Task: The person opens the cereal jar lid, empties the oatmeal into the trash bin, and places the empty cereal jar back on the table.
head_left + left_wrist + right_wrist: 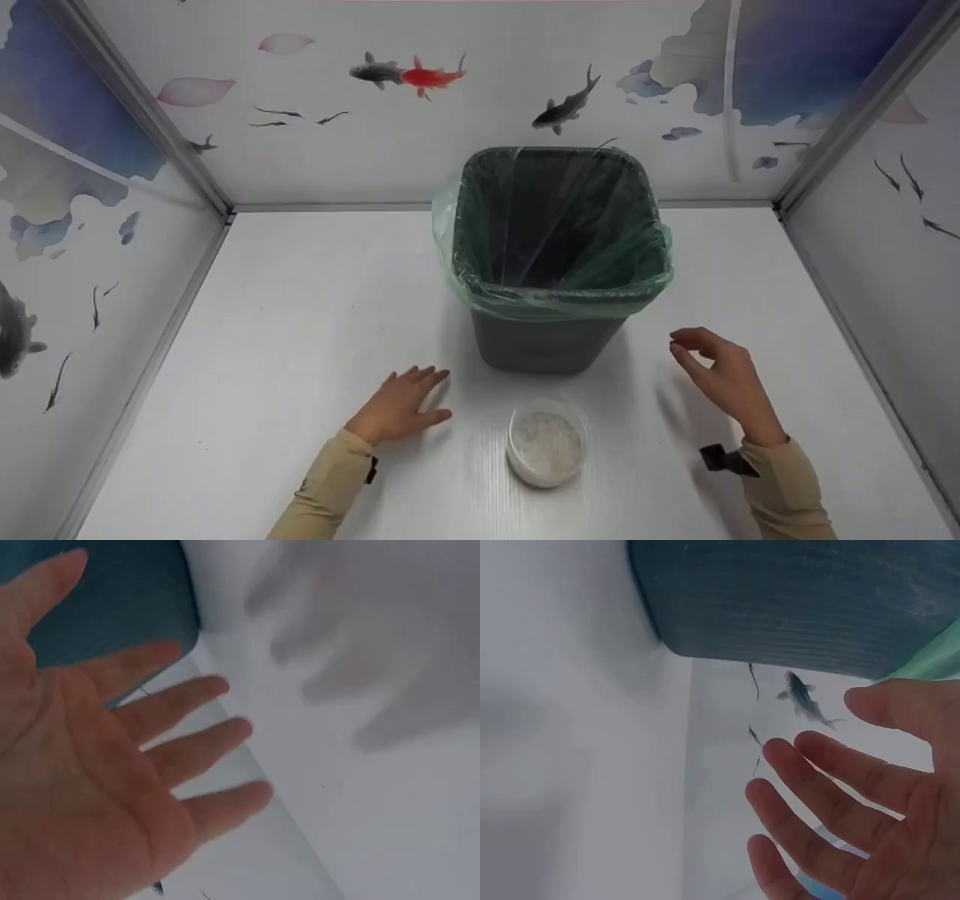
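A dark grey bin (547, 341) stands upright toward the back, its rim covered by a translucent green bag (652, 274). In front of it sits a round clear tub (546, 444) with a whitish content whose kind I cannot tell. To the left of the tub, my left hand (401, 405) hovers low over the table with fingers spread, holding nothing; its palm fills much of the left wrist view. On the other side, my right hand (726, 379) is held in the air right of the bin, fingers gently bent, with nothing between them and the thumb (885, 703).
A white table (315, 300) lies under everything. Pale panels with painted fish (433, 77) enclose it at the back and both sides, joined by grey metal corner strips. A dark strap (727, 460) sits at the right sleeve's cuff.
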Tool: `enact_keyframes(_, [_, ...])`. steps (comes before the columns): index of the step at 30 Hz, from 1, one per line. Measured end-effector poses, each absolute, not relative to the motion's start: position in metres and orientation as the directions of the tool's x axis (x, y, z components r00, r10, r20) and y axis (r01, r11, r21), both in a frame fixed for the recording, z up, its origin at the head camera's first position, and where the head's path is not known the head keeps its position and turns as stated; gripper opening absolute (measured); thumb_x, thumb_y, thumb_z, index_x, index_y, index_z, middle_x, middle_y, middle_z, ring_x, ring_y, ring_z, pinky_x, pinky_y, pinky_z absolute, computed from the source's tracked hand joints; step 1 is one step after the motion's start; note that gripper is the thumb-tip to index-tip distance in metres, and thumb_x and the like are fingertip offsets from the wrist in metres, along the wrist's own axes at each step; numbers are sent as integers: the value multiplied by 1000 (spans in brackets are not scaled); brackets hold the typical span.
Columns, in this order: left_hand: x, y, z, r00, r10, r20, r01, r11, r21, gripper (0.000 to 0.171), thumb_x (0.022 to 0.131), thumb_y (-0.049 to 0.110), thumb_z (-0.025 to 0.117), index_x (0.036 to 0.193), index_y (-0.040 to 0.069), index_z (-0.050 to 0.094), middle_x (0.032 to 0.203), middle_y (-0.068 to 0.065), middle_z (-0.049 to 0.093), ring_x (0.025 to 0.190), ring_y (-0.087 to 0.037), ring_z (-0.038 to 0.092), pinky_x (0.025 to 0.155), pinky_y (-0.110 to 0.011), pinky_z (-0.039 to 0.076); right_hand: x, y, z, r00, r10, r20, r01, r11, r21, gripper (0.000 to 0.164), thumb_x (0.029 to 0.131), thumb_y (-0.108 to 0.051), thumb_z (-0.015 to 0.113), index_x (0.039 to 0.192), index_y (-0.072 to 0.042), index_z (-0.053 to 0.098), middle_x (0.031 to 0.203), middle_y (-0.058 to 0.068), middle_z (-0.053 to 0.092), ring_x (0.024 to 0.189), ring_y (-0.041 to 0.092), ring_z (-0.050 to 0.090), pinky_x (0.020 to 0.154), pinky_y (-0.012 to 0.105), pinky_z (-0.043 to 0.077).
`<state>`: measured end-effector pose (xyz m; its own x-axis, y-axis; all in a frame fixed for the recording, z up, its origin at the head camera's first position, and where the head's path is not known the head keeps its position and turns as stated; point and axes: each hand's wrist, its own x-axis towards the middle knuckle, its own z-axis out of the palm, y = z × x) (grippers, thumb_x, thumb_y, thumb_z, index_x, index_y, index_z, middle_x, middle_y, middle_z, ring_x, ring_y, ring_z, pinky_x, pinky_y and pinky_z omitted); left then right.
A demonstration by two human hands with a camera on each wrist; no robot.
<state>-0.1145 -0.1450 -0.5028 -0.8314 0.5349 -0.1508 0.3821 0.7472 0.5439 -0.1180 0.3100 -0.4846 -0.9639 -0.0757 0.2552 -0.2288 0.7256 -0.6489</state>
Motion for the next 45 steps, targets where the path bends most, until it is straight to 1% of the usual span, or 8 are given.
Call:
enact_keyframes(7, [-102, -114, -508, -645, 748, -154, 459, 540, 706, 70, 86, 23, 74, 143, 1, 41, 144, -16, 42, 130, -32, 41, 101, -42, 41, -95, 298, -484, -970, -130, 204, -236, 692, -682, 19, 94, -13, 64, 110, -4, 68, 104, 6, 70, 94, 22, 65, 84, 49, 50])
enact_keyframes(13, [-102, -90, -524, -571, 810, -133, 321, 369, 872, 91, 77, 17, 83, 150, 4, 30, 148, -11, 37, 119, -23, 48, 90, -29, 48, -80, 290, -487, -973, -157, 171, -232, 683, -692, 16, 93, -12, 66, 108, -9, 69, 101, -3, 70, 92, 11, 64, 82, 44, 52])
enact_keyframes(23, [-105, -65, -536, -519, 845, -129, 232, 284, 930, 116, 71, 18, 88, 156, 14, 9, 157, -12, 18, 129, -21, 43, 96, -28, 43, -65, 278, -496, -962, -254, 99, -244, 643, -726, 21, 95, -19, 63, 111, -6, 68, 104, 2, 69, 93, 13, 65, 80, 43, 53])
enact_keyframes(28, [-109, -61, -538, -514, 852, -103, 264, 272, 926, 120, 69, 17, 89, 156, 12, 7, 159, -11, 13, 138, -24, 30, 99, -31, 41, -62, 276, -501, -952, -291, 96, -262, 609, -749, 21, 96, -19, 62, 112, -5, 67, 105, 3, 69, 94, 12, 65, 81, 45, 52])
enact_keyframes(33, [-112, -57, -539, -515, 852, -93, 320, 292, 901, 120, 67, 20, 90, 155, 12, 9, 159, -7, 15, 143, -22, 18, 112, -40, 24, -60, 275, -507, -945, -317, 83, -265, 587, -765, 22, 96, -18, 62, 113, -6, 67, 105, 4, 69, 94, 11, 65, 80, 42, 53])
enact_keyframes(35, [-112, -55, -539, -511, 855, -90, 333, 293, 896, 118, 67, 20, 91, 155, 12, 13, 157, -4, 20, 141, -21, 22, 112, -41, 21, -58, 275, -510, -945, -319, 70, -254, 585, -770, 22, 95, -19, 63, 112, -6, 67, 105, 3, 70, 93, 10, 65, 80, 39, 54])
enact_keyframes(40, [-114, -52, -540, -510, 857, -68, 353, 281, 892, 107, 65, 21, 91, 151, 13, 27, 146, 1, 39, 129, -14, 37, 107, -35, 31, -54, 273, -515, -945, -323, 55, -242, 575, -782, 23, 96, -20, 62, 112, -4, 67, 104, 3, 70, 93, 10, 65, 80, 34, 53])
enact_keyframes(45, [-111, -48, -542, -526, 850, -26, 327, 231, 916, 104, 65, 20, 91, 147, 17, 28, 141, 2, 42, 128, -12, 41, 105, -34, 34, -47, 267, -513, -943, -329, 44, -232, 555, -799, 22, 96, -18, 62, 113, -4, 66, 104, 3, 69, 93, 12, 65, 79, 34, 53])
